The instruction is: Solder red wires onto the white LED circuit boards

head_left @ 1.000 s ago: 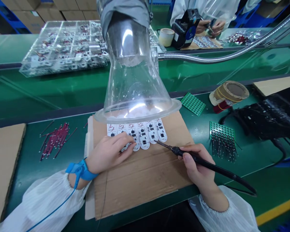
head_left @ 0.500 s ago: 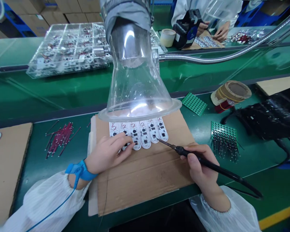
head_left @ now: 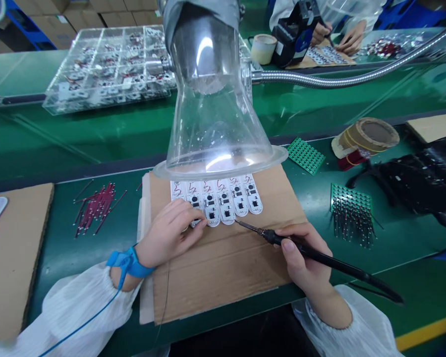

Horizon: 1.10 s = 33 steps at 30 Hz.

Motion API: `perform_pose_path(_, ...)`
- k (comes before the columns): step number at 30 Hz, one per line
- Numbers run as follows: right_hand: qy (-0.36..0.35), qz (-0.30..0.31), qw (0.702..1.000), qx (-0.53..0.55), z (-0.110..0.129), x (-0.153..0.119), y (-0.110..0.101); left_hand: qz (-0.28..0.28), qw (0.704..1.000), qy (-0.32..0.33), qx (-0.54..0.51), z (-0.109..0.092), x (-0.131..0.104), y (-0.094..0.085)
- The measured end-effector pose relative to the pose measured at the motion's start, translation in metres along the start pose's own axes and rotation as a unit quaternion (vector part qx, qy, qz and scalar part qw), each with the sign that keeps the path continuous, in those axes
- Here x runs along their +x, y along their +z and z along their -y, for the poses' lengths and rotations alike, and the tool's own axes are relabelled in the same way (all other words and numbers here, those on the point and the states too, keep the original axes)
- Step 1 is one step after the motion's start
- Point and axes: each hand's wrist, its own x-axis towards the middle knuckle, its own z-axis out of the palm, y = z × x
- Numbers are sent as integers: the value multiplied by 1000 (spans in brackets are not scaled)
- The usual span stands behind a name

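Several white circuit boards lie side by side on brown cardboard, red wires at their upper ends. My left hand rests over the leftmost boards, thumb and forefinger pinched on a thin solder wire that trails down the cardboard. In my right hand is a black soldering iron, its tip just by the lower end of a middle board. A clear funnel-shaped hood hangs above the boards and covers their far ends from sight.
Red wires lie left; green boards, one with black wires, and a tape roll lie right. A divided clear tray stands behind. Across the bench, another person's hands work. A metal flexible arm crosses the back.
The soldering iron's tip has moved left and slightly down, off one board towards its neighbour's lower end. My left hand keeps its pinch near the left boards. The whole view has shifted slightly.
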Motion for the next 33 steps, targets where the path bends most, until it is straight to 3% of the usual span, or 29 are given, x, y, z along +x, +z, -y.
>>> perform_pose_path(9, 3, 15, 1000, -22, 0, -2, -3, 9, 1000, -7, -6, 0, 0, 0)
perform_pose_path(17, 11, -8, 1000, -6, 1, -1, 0, 9, 1000, -5, -8, 1, -2, -1)
perform_pose_path(33, -14, 35, 999, -29, 10, 8, 1, 8, 1000, -4, 1, -1, -1, -2)
